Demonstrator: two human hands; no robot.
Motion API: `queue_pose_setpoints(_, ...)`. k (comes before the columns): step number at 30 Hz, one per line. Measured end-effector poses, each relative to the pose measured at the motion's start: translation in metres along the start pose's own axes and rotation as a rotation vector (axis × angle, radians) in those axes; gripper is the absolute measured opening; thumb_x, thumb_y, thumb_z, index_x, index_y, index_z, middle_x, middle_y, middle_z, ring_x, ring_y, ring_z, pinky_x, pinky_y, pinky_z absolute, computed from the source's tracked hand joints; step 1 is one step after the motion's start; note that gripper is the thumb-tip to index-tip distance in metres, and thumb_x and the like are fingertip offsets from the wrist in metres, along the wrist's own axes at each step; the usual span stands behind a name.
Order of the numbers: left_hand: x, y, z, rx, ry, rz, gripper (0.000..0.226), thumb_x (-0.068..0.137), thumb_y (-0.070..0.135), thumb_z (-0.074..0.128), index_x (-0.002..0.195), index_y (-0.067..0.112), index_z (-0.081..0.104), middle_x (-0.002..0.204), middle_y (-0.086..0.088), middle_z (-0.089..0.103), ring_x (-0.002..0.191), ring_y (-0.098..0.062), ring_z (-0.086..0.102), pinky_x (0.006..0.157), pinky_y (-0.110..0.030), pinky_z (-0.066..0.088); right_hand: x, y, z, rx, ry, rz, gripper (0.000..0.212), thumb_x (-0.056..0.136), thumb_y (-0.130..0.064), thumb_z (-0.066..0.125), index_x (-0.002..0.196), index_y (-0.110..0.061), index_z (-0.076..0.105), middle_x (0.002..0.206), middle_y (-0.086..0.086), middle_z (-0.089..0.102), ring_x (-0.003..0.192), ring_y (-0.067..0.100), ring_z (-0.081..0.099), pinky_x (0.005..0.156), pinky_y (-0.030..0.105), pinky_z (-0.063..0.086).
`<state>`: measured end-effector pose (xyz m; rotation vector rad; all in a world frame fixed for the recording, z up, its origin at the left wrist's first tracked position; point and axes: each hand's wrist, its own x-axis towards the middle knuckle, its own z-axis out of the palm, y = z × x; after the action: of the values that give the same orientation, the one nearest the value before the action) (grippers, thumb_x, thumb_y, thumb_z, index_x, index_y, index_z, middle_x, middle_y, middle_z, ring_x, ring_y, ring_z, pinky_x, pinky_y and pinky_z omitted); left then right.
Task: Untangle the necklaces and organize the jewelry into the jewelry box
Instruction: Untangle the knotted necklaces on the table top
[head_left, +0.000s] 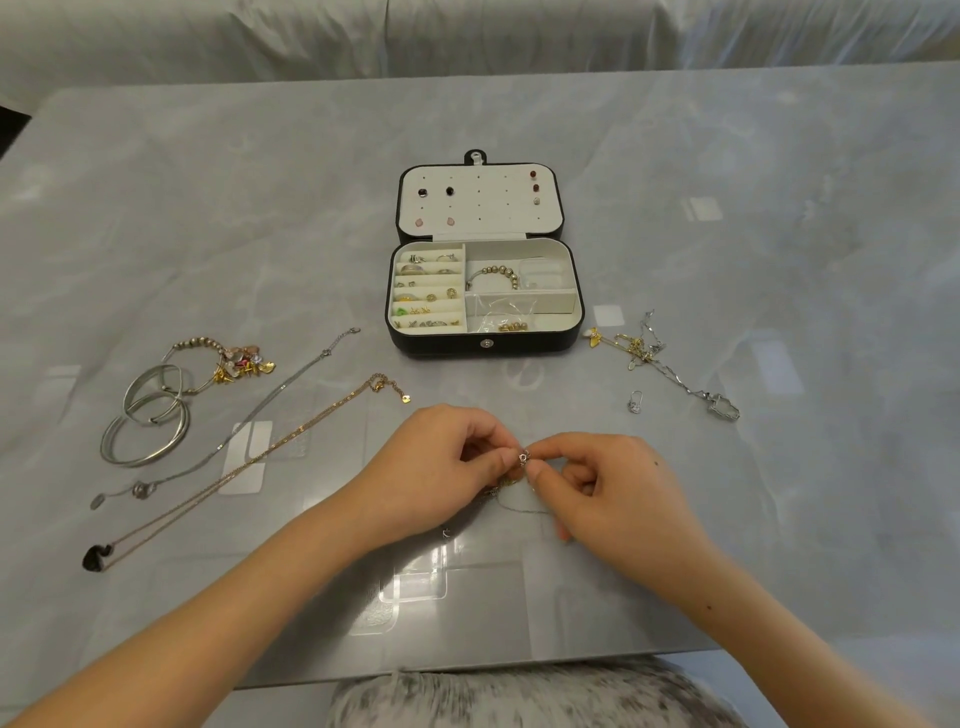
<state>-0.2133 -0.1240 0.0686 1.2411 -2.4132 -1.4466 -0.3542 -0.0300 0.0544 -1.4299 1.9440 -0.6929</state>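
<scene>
Close to the middle of the table's (779, 208) near edge, the left hand (447, 467) and right hand (613, 483) meet fingertip to fingertip, both pinching a small silver charm (523, 457). Their other fingers are curled. A tangle of fine chains (511, 493) trails from the charm down onto the tabletop between the hands. The jewelry box (483, 345) sits open at the table's centre, its lid (480, 200) laid back with a few studs pinned in it. Rings and earrings fill the slots on its left side, and a beaded bracelet lies in a right compartment. Toward the left edge lie silver bangles (145, 426) and a charm bracelet (228, 358) touching them. Just beside these, a silver necklace (260, 410) and a gold necklace (249, 462) are stretched out side by side on a diagonal. Toward the right edge lies a knot of gold and silver chains (649, 353), with a small silver piece (635, 402) near it but apart.
</scene>
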Motion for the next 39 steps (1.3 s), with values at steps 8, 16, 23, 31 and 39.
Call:
queue_pose_setpoints(8,-0.003,0.001,0.002,0.007,0.035,0.016,0.008,0.085,0.023,0.066,0.085,0.019,0.072,0.077,0.009,0.069,0.074,0.001,0.061,0.068,-0.013,0.048,0.003,-0.001,0.004,-0.05,0.148,-0.067,0.008,0.079,-0.028,0.063,0.072,-0.028,0.066,0.057,-0.019,0.052,0.061,0.0,0.048,0.057,0.013,0.032)
queue_pose_setpoints(16,-0.002,-0.001,0.001,0.027,0.0,0.016,0.011,0.087,0.022,0.062,0.09,0.019,0.073,0.081,0.008,0.071,0.075,0.001,0.061,0.069,-0.014,0.048,0.004,-0.004,0.005,-0.085,0.133,-0.11,0.007,0.074,-0.031,0.053,0.069,-0.029,0.057,0.068,-0.018,0.05,0.07,0.001,0.046,0.064,0.01,0.035)
queue_pose_setpoints(23,-0.001,-0.002,0.001,-0.025,0.014,0.009,0.01,0.088,0.021,0.062,0.088,0.018,0.072,0.08,0.007,0.071,0.074,0.0,0.063,0.071,-0.016,0.05,0.001,-0.006,0.002,-0.058,0.148,-0.07,0.007,0.078,-0.024,0.067,0.072,-0.027,0.066,0.056,-0.025,0.05,0.073,-0.005,0.048,0.066,0.004,0.032)
queue_pose_setpoints(31,-0.003,-0.005,0.006,0.0,0.032,0.031,0.011,0.09,0.023,0.056,0.082,0.026,0.063,0.079,0.013,0.068,0.077,-0.001,0.06,0.079,-0.032,0.05,0.004,-0.012,0.001,0.024,0.109,0.006,0.013,0.074,-0.022,0.066,0.065,-0.029,0.059,0.061,-0.04,0.049,0.066,-0.009,0.05,0.057,0.007,0.035)
queue_pose_setpoints(39,-0.004,-0.008,0.008,-0.063,0.061,0.078,0.01,0.094,0.023,0.052,0.085,0.024,0.057,0.068,0.007,0.067,0.068,-0.014,0.062,0.075,-0.042,0.05,0.004,-0.017,-0.001,0.012,0.009,0.008,0.012,0.079,-0.026,0.061,0.071,-0.025,0.07,0.05,-0.035,0.049,0.06,-0.011,0.05,0.056,0.009,0.035)
